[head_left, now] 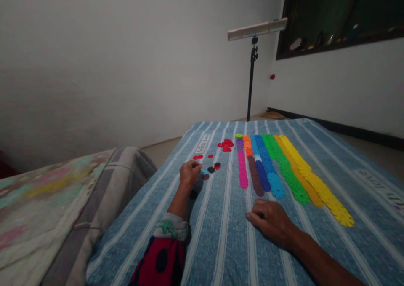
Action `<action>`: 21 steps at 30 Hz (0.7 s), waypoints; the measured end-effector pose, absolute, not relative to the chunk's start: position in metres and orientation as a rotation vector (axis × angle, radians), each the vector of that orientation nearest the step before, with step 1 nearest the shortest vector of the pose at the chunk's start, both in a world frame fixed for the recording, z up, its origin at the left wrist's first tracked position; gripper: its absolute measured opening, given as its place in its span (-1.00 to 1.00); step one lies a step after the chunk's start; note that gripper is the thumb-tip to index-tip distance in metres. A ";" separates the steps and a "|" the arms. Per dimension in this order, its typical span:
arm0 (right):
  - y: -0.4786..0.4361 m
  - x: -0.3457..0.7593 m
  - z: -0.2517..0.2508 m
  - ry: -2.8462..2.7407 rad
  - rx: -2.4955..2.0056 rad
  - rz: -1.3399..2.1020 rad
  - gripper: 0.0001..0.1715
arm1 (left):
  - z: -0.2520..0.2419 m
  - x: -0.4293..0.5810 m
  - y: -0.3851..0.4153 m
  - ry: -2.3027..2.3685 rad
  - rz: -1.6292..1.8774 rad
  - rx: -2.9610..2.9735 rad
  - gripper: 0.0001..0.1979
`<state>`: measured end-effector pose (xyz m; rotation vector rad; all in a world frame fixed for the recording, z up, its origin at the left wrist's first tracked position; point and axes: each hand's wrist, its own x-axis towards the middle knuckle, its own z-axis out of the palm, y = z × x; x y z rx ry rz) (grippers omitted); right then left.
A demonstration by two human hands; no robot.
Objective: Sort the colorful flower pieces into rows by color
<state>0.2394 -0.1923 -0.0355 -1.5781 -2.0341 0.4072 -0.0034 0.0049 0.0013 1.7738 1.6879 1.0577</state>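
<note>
My left hand (189,174) is closed in a pinch over loose plastic discs at the left of the cloth. A speck of pink shows by its fingertips, but what they grip is too small to make out. Close by lie a black disc (211,169), a brown disc (206,177) and a few others. Beyond them is a cluster of red discs (227,145). My right hand (272,219) rests on the cloth with fingers curled, and nothing shows in it. Before it, overlapping discs form rows by colour: pink (242,170), brown (255,176), blue (267,159), green (288,172) and yellow (315,180).
A blue cloth with white stripes (214,252) covers the surface. To the left stands a bed or seat under a patterned cover (47,201). Behind the far edge rises a black stand (251,79) bearing a long pale panel (257,30). A dark window (341,16) is at upper right.
</note>
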 end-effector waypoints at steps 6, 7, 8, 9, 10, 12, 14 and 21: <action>-0.193 0.242 -0.046 -2.062 -1.573 0.422 -0.54 | -0.003 -0.013 0.005 1.759 1.021 1.832 -0.90; -0.193 0.243 -0.047 -2.062 -1.574 0.420 -0.54 | -0.003 -0.013 0.005 1.782 1.004 1.859 -0.89; -0.193 0.243 -0.049 -2.063 -1.574 0.418 -0.54 | -0.003 -0.014 0.005 1.805 0.982 1.887 -0.89; -0.194 0.243 -0.050 -2.064 -1.574 0.417 -0.54 | -0.002 -0.014 0.005 1.832 0.963 1.909 -0.88; -0.194 0.243 -0.050 -2.064 -1.575 0.418 -0.54 | -0.001 -0.015 0.005 1.861 0.945 1.924 -0.88; -0.194 0.243 -0.050 -2.060 -1.576 0.430 -0.54 | 0.000 -0.016 0.004 1.918 0.903 1.946 -0.87; -0.194 0.243 -0.049 -2.059 -1.572 0.441 -0.54 | 0.002 -0.015 0.003 1.951 0.820 1.991 -0.85; -0.194 0.241 -0.047 -2.055 -1.577 0.435 -0.53 | 0.007 0.004 -0.004 1.919 0.383 2.194 -0.88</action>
